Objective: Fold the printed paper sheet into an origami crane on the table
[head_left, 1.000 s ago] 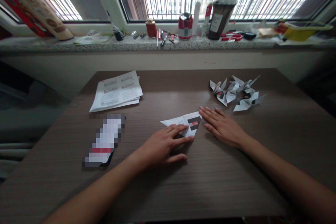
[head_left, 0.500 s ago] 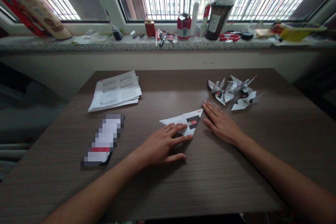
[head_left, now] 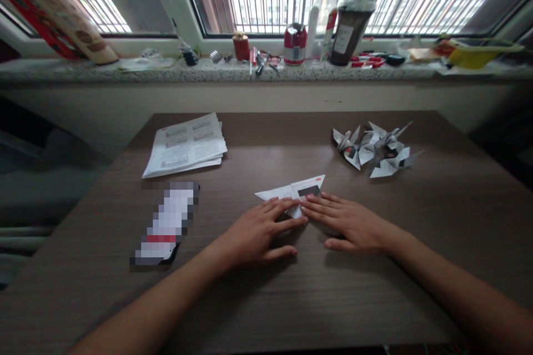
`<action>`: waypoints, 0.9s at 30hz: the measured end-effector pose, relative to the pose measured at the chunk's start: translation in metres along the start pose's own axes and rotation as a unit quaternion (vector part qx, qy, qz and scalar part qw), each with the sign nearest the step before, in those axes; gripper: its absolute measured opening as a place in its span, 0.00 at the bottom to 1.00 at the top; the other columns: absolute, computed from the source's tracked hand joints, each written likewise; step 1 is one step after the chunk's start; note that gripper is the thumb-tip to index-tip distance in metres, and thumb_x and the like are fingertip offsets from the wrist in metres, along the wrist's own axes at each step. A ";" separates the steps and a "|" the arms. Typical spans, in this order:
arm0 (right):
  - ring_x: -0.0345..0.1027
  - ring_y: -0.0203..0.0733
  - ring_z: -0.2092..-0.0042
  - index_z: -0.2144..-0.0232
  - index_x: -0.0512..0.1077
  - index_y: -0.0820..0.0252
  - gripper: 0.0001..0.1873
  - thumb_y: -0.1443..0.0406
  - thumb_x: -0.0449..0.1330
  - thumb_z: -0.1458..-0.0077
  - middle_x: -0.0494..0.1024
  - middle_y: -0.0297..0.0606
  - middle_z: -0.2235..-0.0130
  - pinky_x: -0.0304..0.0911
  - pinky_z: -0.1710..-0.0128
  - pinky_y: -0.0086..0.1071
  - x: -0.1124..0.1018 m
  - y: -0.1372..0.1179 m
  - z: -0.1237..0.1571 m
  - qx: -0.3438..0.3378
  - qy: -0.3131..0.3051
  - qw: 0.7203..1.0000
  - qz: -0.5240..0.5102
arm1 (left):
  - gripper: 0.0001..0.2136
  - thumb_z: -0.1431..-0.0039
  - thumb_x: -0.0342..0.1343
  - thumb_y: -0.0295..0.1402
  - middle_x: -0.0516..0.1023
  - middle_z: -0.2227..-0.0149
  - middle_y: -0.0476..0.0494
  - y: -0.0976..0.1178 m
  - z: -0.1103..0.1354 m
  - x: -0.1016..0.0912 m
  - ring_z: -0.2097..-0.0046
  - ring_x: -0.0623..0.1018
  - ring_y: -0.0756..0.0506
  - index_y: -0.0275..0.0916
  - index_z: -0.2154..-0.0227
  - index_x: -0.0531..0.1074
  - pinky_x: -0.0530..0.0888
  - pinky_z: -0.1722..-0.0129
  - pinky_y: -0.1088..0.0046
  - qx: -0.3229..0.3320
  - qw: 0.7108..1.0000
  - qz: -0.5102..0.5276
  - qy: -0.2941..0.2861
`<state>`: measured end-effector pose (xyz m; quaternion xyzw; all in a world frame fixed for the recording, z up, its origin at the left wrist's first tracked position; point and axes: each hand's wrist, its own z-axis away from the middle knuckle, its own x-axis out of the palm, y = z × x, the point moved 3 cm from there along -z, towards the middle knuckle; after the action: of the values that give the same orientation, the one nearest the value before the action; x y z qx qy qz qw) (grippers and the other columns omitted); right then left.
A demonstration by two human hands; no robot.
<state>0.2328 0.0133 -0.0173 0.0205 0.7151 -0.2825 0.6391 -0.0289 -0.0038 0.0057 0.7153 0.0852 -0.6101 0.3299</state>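
The brown wooden table [head_left: 291,288] bears a stack of white printed paper sheets [head_left: 185,144], a dark flat phone [head_left: 166,224] (its face is blurred) and a heap of small folded paper figures [head_left: 377,147]. A red metal can [head_left: 295,44] stands on the grey stone windowsill [head_left: 125,69].

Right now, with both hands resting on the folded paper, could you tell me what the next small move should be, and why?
I would probably slide the right hand along the fold of the folded paper to sharpen the crease, with the left hand pinning it. Both hands lie flat and open on it, fingertips meeting near its lower point.
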 end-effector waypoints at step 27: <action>0.43 0.46 0.25 0.24 0.30 0.43 0.37 0.50 0.44 0.25 0.45 0.33 0.24 0.47 0.26 0.50 -0.003 0.040 -0.005 0.185 0.093 0.971 0.117 | 0.30 0.31 0.59 0.50 0.52 0.24 0.43 0.002 -0.001 -0.003 0.27 0.59 0.34 0.53 0.30 0.62 0.61 0.29 0.50 -0.002 1.000 0.002 -0.017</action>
<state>0.2445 0.0498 -0.0299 0.2476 0.6996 -0.3301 0.5833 -0.0278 -0.0042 0.0094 0.7046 0.0791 -0.6210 0.3341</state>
